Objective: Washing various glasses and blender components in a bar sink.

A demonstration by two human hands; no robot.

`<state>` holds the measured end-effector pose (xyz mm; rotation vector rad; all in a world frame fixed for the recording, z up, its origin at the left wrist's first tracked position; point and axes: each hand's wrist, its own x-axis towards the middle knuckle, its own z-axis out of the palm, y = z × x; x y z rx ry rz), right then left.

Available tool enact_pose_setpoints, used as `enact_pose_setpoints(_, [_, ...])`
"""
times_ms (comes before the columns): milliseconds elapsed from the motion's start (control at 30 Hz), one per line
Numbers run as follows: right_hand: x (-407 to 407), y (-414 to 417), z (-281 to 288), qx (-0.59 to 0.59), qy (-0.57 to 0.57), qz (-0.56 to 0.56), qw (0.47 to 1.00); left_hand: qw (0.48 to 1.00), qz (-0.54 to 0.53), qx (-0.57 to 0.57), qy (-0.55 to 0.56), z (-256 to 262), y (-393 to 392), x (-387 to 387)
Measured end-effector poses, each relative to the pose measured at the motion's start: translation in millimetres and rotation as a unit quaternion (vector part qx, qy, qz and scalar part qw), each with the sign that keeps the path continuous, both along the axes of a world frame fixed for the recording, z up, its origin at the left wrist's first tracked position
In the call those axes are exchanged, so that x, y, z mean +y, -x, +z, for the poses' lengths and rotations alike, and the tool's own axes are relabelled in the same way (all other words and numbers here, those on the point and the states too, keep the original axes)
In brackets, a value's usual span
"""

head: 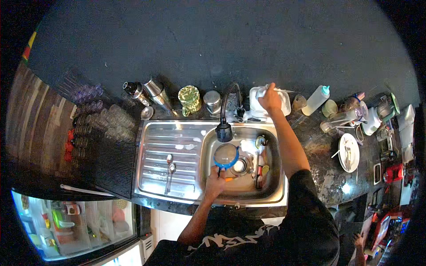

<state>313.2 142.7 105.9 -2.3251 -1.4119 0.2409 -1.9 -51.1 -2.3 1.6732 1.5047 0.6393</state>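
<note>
Over the sink basin (213,188), my left hand (214,184) grips the handle of a round mesh strainer (226,155) with a blue rim. My right hand (271,99) reaches to a white plastic container (254,103) behind the basin. Its fingers close on a pale, crumpled thing (261,91), maybe a sponge or cloth. A black flexible faucet (224,132) hangs just above the strainer. Below it shows the metal drain (239,165). Several utensils and small items, one a yellow piece (265,170), lie along the basin's right side.
Two spoons (171,169) rest on the ridged drainboard (153,143). Behind stand metal shakers (156,91), a camouflage-patterned cup (189,99) and a squeeze bottle (316,99). Glasses (114,123) fill the left; a white plate with cutlery (342,146) sits right. Another person's hand (358,239) shows lower right.
</note>
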Motion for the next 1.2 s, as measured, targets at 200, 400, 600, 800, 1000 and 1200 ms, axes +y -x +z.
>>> enact_pose_setpoints(200, [-89, -2, -78, 0.238, -0.241, 0.017, 0.941, 0.975, 0.023, -0.191, 0.114, 7, -20, 17])
enact_pose_setpoints(400, [-189, 131, -76, 0.241, -0.211, 0.031, 0.947, 0.797, -0.066, -0.335, 0.498, 20, -20, 13])
enact_pose_setpoints(600, [-204, 112, -69, 0.150, -0.129, 0.321, 0.926, 0.671, -0.173, -0.439, 0.572, 8, 0, 13])
enact_pose_setpoints(800, [-221, 132, -56, 0.164, -0.001, 0.283, 0.945, 0.645, -0.163, -0.456, 0.591, 9, 12, 1])
enact_pose_setpoints(1000, [-227, 128, -53, 0.047, 0.086, 0.172, 0.980, 0.709, -0.169, -0.344, 0.592, 29, 7, -3])
enact_pose_setpoints(1200, [-220, 133, -49, -0.124, 0.166, 0.148, 0.967, 0.693, -0.146, -0.363, 0.606, 15, 8, 1])
